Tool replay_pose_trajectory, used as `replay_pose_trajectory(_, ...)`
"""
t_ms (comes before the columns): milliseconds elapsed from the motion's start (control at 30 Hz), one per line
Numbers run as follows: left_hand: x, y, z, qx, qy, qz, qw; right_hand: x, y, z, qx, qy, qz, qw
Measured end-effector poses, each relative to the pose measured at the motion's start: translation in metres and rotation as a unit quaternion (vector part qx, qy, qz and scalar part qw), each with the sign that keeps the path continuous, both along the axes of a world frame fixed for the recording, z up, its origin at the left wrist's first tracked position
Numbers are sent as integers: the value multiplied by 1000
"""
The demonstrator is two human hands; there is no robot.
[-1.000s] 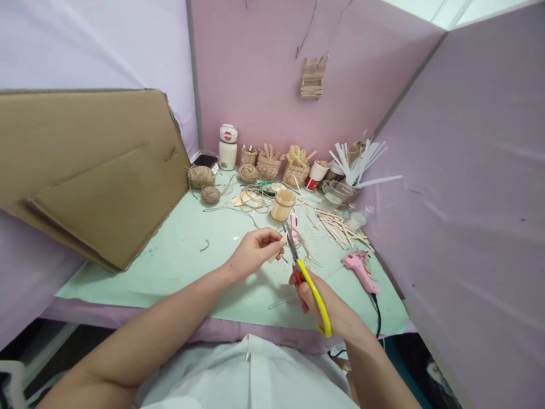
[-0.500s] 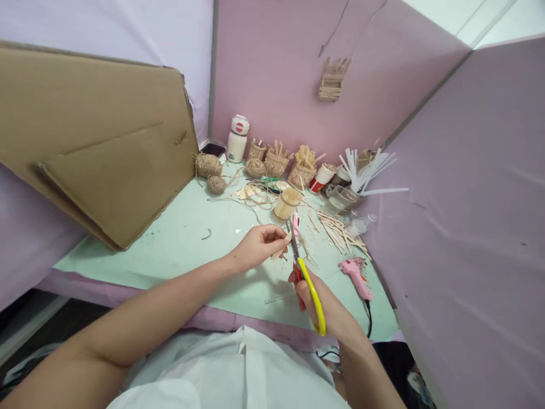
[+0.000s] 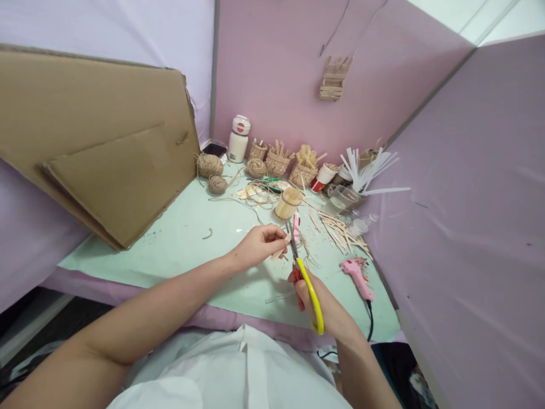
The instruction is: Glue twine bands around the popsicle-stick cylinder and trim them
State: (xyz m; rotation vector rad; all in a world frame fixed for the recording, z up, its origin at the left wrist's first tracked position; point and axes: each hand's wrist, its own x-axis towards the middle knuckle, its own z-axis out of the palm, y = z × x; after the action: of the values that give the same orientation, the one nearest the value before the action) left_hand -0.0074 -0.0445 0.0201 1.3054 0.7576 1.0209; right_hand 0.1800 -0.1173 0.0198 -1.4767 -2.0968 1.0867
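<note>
My left hand (image 3: 264,246) is closed in a pinch on a pale flat wooden stick (image 3: 279,253), partly hidden by the fingers. My right hand (image 3: 313,292) grips scissors (image 3: 307,278) with yellow and red handles. The scissor blades point away from me, slightly parted, right beside the end of the stick at my left fingertips; whether they touch it I cannot tell. Just beyond the blade tips stands a small round wooden-stick cup (image 3: 288,204). A pink object (image 3: 296,225) lies behind the blades, partly covered.
A pink glue gun (image 3: 358,277) lies at right, its cord over the edge. Loose sticks (image 3: 340,230), twine balls (image 3: 210,165), a white bottle (image 3: 238,140) and stick-filled cups (image 3: 303,170) line the back. Large cardboard (image 3: 106,153) leans at left. A wooden piece (image 3: 334,79) hangs on the wall.
Both hands stay almost in place. The scissors' yellow handle has shifted very slightly left, and the whole view has moved a little.
</note>
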Motion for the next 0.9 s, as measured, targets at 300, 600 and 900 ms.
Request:
replay_pose_trajectory(300,-1,2,-2,-6,1,-15,1000,3,0,-7,-11,13,-6,1000)
replay_pose_trajectory(600,-1,4,-6,-16,-3,-45,999,9,-2,-8,-3,12,-1,1000)
replay_pose_trajectory(900,-3,3,-1,-21,19,-60,998,14,-3,-3,16,-2,9,1000)
